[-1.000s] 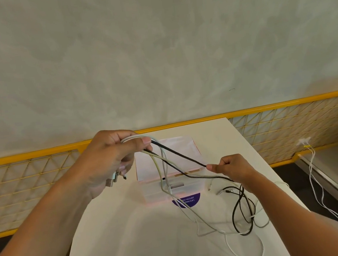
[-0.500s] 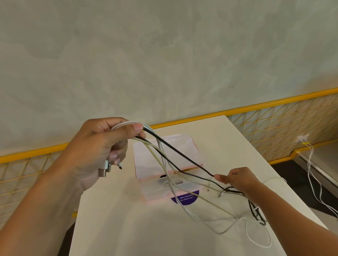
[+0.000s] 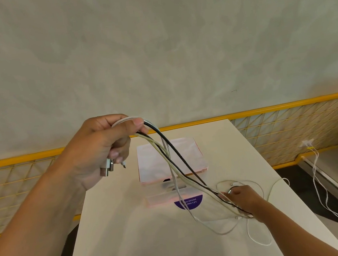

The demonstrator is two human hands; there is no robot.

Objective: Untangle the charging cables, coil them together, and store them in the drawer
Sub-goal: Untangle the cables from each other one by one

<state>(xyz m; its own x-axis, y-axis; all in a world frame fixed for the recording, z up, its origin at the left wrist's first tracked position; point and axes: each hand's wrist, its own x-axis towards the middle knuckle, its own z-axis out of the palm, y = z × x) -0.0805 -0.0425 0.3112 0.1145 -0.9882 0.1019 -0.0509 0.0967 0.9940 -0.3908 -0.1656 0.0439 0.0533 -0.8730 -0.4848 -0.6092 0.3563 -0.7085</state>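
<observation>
Cables [image 3: 176,165]: black and white strands in one bundle, strung from left hand [image 3: 103,148], raised over the worktop's [image 3: 134,237] left edge, down to right hand [image 3: 243,199] near the right edge. Left fingers curl round the plug ends [image 3: 107,168]; right fingers close on the strands. Change: we have run the right hand down the bundle almost to the worktop, combing it straight. Loose tails remain; coiling not begun. Drawer box [image 3: 151,161]: far middle.

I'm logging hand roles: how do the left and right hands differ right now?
The left hand is raised high; the right hand is low, near the table. The left hand grips the cables by their plug ends; the right hand holds them farther along, beside the loose slack. Both hold the same cables.
</observation>
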